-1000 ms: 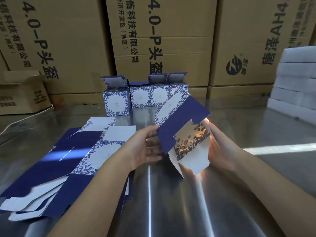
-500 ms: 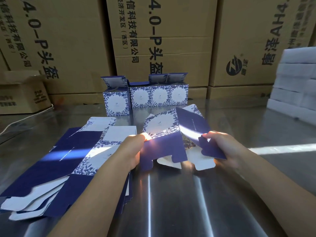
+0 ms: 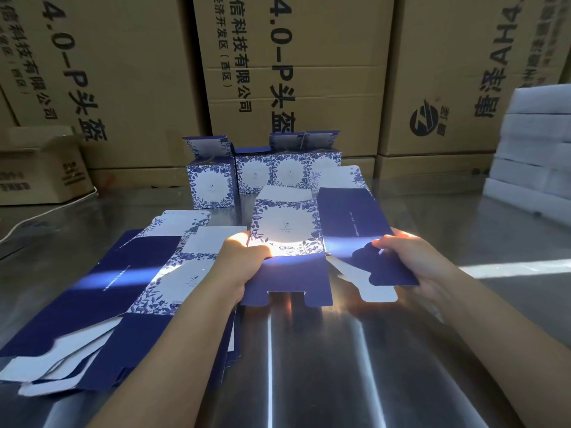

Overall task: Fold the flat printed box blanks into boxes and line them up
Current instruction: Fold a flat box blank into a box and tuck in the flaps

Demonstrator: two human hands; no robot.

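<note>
Blue-and-white printed card forms the box blank (image 3: 287, 225), which is held just above the steel table (image 3: 340, 372), in the middle of the view. The blank is partly opened: its patterned panel faces up and a dark blue panel angles away on the right side.

The left hand (image 3: 242, 261) grasps the blank's left edge, with the thumb pressed on the lower corner of the patterned panel. The right hand (image 3: 411, 257) is closed on a dark blue bottom flap at the blank's right side.

A stack of flat blanks (image 3: 102, 291) lies on the table, to the left of the left forearm. The folded boxes (image 3: 211, 185) stand in a row at the far edge of the table, behind the held blank, with top flaps upright. Brown cartons (image 3: 293, 72) are stacked behind the row. White foam blocks (image 3: 537, 143) are piled at the right.
</note>
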